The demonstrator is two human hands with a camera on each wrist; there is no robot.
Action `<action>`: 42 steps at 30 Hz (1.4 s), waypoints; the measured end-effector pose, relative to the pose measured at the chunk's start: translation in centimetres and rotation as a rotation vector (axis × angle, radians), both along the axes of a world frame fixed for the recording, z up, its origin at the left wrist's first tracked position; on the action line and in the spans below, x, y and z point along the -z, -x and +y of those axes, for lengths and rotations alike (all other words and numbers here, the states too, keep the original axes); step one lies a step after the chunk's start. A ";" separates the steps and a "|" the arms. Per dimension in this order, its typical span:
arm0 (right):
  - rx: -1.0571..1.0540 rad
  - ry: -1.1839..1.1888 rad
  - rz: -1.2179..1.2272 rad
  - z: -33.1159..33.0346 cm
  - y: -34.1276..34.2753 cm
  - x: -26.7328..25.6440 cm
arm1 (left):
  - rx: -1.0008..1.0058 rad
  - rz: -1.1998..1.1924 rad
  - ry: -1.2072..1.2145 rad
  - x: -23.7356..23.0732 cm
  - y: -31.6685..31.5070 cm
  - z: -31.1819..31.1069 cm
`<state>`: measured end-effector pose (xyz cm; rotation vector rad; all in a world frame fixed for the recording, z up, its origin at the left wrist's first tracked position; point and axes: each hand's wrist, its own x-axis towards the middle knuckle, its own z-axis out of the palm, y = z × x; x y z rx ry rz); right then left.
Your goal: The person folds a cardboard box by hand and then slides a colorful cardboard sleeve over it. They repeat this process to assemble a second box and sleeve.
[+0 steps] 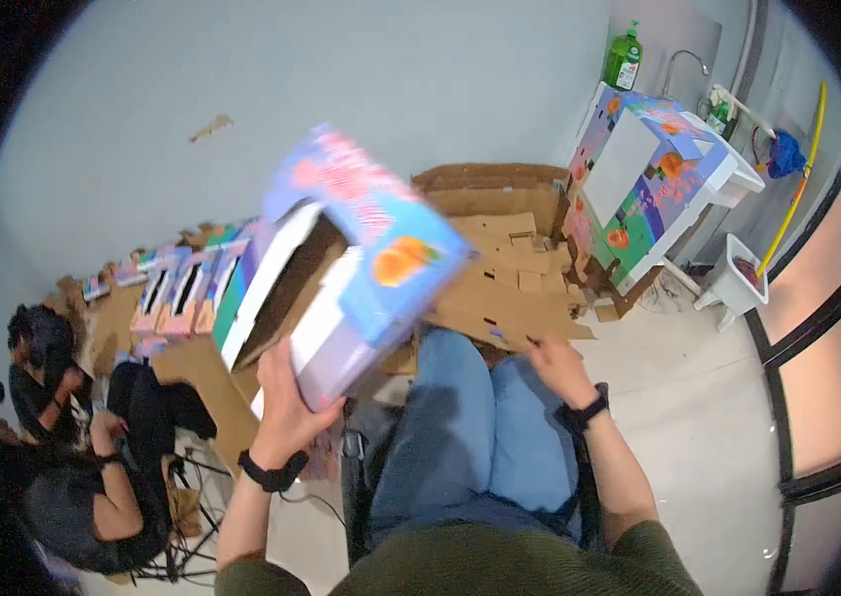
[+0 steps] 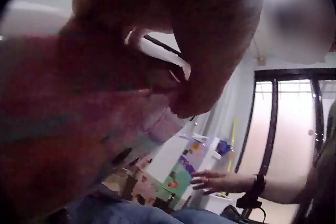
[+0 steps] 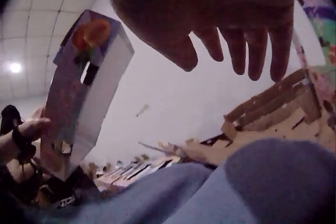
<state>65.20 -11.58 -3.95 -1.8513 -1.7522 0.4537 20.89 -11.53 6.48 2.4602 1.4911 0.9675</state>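
My left hand (image 1: 289,405) grips the lower edge of a printed cardboard box (image 1: 411,260), thumb and fingers on its white flap. The box is tilted in the air above my left knee. Blue and pink print with orange fruit covers it, and a long opening shows its brown inside. In the right wrist view the same box (image 3: 73,95) stands on end at the left. My right hand (image 1: 561,371) is apart from the box, over my right knee. Its fingers (image 3: 252,50) are spread and hold nothing in the right wrist view.
Flat brown cardboard (image 1: 500,268) is piled before my knees. Several similar printed boxes (image 1: 177,288) stand in a row at the left. Seated people (image 1: 93,487) are close on my left. A printed carton (image 1: 629,189) stands by the white sink (image 1: 738,179) at the right.
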 end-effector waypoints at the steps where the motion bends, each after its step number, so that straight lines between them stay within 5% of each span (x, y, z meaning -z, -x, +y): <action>1: 0.050 -0.100 0.088 -2.3 -1.3 -0.8 | 0.079 0.050 0.004 -0.8 -1.3 -0.7; 7: 0.369 -0.392 0.379 -13.6 -5.2 -6.5 | 0.435 0.235 0.043 0.8 -8.1 -3.3; 11: 0.372 -0.407 0.227 -17.7 -3.0 -8.2 | 0.666 0.284 0.036 2.7 -11.5 -4.0; 14: 0.188 -0.346 -0.064 -18.8 0.0 -9.1 | 0.634 0.393 0.156 3.4 -12.4 -5.3; 17: -0.069 -0.323 -0.209 -18.2 1.7 -8.1 | 0.454 0.500 0.015 4.1 -13.6 -7.5; 21: -0.186 -0.196 -0.511 -17.1 3.0 -9.1 | 0.429 0.386 -0.006 3.3 -16.4 -9.9; 34: -0.458 -0.141 -0.500 -13.0 1.6 -8.3 | 0.387 0.267 -0.020 7.1 -20.5 -9.7; 42: -0.378 -0.268 -0.283 -13.3 1.3 -8.7 | 0.431 0.188 0.006 7.2 -19.9 -9.6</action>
